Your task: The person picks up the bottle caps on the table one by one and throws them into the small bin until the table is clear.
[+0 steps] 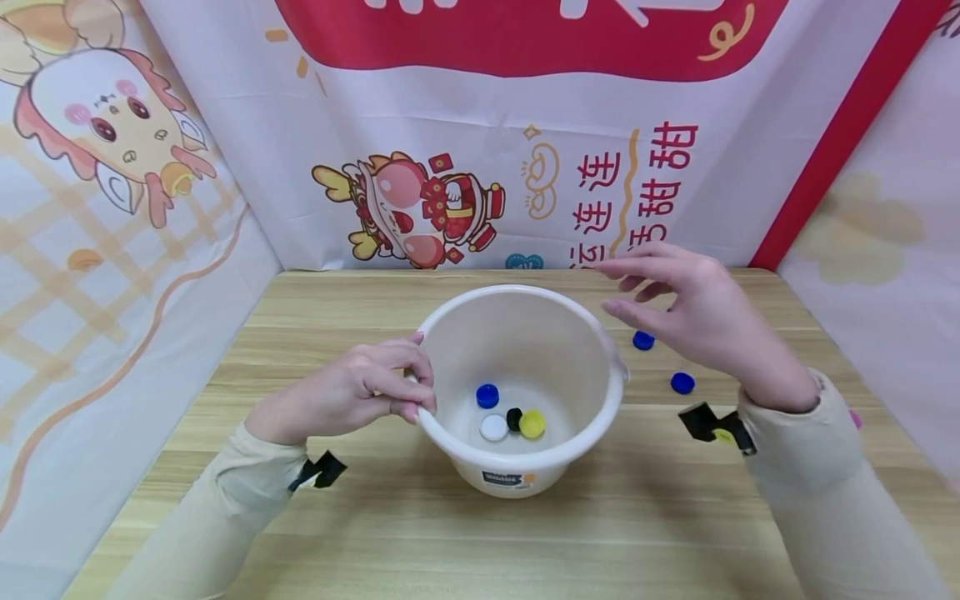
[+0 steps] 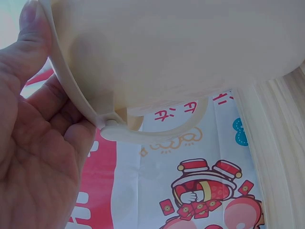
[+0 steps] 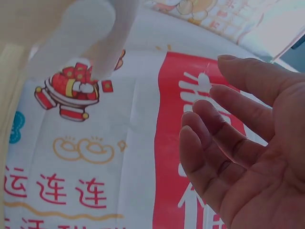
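A white plastic bucket stands on the table, its swing handle hanging at the far side. My left hand grips the left part of its rim, thumb and fingers on either side of the wall. Inside on the bottom lie a blue bottle cap, a white cap, a black cap and a yellow cap. To the right of the bucket my right hand hovers above the table, holding nothing, its fingers loosely bent in the right wrist view.
Two more blue caps, one nearer the back and one nearer the front, lie on the wooden table under the right hand. A pink item is mostly hidden by the right sleeve. Printed cloth hangs behind the table.
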Tool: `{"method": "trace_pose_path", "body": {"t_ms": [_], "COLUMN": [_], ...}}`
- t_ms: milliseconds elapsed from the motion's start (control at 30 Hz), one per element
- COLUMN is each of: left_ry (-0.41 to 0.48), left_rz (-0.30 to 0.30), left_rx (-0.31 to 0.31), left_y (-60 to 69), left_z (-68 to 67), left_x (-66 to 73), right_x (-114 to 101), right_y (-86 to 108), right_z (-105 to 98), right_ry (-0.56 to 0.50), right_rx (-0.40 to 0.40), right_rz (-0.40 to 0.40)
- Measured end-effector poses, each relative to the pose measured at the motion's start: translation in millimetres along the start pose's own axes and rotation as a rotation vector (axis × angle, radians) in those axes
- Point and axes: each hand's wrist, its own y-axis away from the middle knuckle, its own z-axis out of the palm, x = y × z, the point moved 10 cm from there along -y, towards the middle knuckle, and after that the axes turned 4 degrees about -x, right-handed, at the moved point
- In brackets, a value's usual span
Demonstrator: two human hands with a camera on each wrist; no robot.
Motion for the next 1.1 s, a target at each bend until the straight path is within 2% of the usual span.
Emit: {"method": "trace_pose_path", "body": {"t_ms": [233, 567, 800, 900, 1100], "left_ry": [0.009, 0.012, -0.004, -0.003, -0.002], "left_rz": [0.015, -0.002, 0.037, 0.037, 0.039], "left_rx": [0.011, 0.011, 0.016, 0.016, 0.017], "left_y": [0.4, 1.2, 1.1, 1.0, 1.1], "left_z": [-0.2, 0.0, -0.6, -0.5, -0.4], "left_x": [0.4, -1.1, 1.9, 1.9, 1.8], "right_x": [28, 86, 145, 167, 205], "right_y": [13.6, 38.1, 64.5, 76.4, 101.7], "right_z": [-12, -6, 12, 24, 58], "right_ry": [0.056, 0.011, -0.004, -0.009, 0.016], "right_rx": [0.028, -0.002, -0.103, -0.149, -0.345], "right_rz": [0.075, 0.247, 0.426, 0.451, 0.526]}}
